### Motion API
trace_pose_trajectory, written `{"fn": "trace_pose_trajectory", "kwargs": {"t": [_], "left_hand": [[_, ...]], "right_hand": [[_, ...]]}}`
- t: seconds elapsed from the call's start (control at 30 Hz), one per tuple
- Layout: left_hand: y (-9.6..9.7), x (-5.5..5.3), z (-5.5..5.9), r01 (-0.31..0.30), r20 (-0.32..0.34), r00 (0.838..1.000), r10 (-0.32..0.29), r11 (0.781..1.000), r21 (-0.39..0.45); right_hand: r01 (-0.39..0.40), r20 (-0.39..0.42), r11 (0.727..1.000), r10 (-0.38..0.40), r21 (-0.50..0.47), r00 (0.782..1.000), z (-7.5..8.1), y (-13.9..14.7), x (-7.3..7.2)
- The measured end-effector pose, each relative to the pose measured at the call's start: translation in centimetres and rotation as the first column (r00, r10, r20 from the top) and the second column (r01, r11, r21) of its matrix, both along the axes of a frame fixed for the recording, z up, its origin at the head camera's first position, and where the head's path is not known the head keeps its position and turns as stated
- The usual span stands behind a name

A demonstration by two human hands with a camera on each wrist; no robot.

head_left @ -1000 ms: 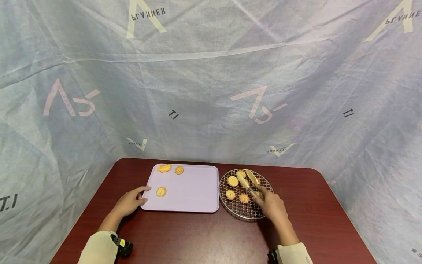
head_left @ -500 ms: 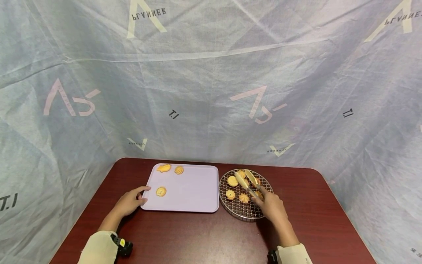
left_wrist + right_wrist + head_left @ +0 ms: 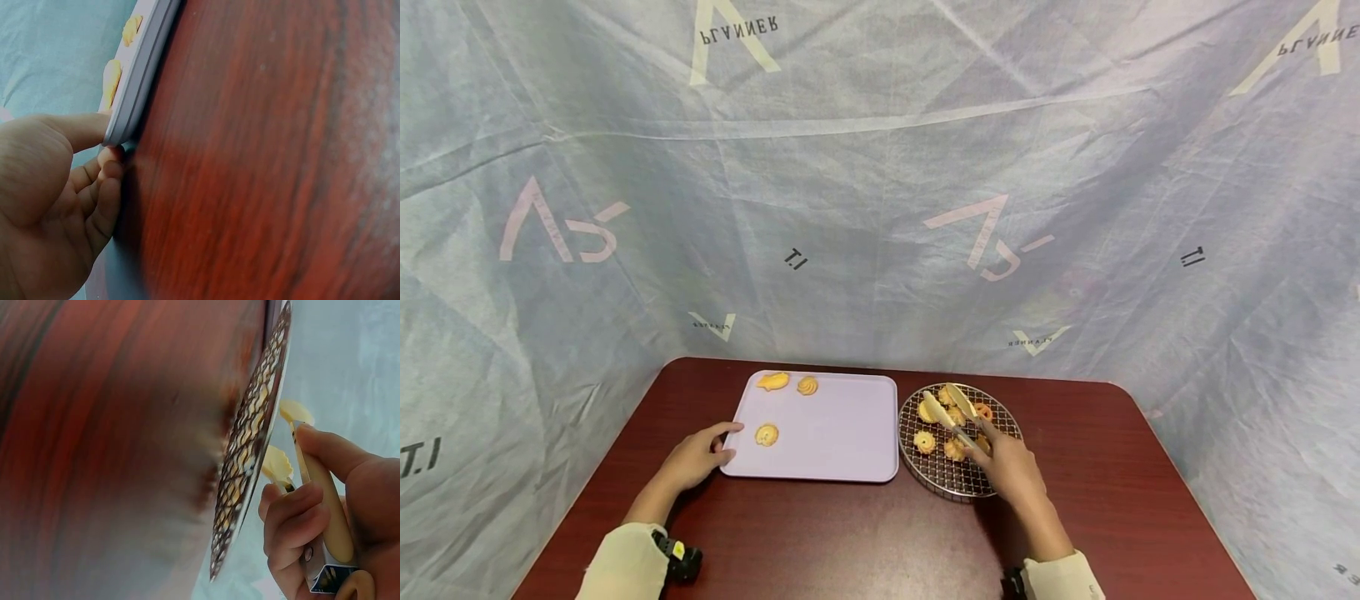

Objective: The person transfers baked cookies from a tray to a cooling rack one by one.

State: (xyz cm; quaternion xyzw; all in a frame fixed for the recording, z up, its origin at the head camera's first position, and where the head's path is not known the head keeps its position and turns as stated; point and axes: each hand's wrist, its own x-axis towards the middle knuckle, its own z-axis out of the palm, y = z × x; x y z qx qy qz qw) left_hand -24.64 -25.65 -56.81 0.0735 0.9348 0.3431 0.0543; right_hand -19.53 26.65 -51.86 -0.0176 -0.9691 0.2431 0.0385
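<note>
Yellow tongs (image 3: 938, 411) gripped in your right hand (image 3: 1013, 468), parted over rack (image 3: 957, 478) and cookies (image 3: 924, 442), your left hand (image 3: 695, 460) pinching the tray (image 3: 838, 433).

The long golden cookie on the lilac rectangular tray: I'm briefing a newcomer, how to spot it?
On the red wood-grain table, find the lilac rectangular tray. In its far left corner lies the long golden cookie, unlike the two round cookies.

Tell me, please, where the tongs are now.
In the head view, the tongs are in the right grip, over the round wire rack just right of the lilac tray.
</note>
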Motion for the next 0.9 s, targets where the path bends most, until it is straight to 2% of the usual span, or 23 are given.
{"fn": "trace_pose_trajectory", "kwargs": {"t": [0.43,0.67,0.9], "left_hand": [[0.1,0.0,0.2,0.004,-0.005,1.000,-0.004,1.000,-0.002],[0.1,0.1,0.2,0.002,-0.001,1.000,-0.002,1.000,-0.006],[0.2,0.2,0.3,-0.001,0.001,1.000,0.001,1.000,-0.007]], "right_hand": [[-0.088,-0.071,0.996,0.088,0.005,0.994,0.3,-3.4,0.1],[-0.113,-0.061,0.994,0.112,-0.013,0.992,0.3,-5.0,0.0],[-0.152,-0.090,0.988,0.155,0.039,0.984,0.1,-6.3,-0.1]]}}
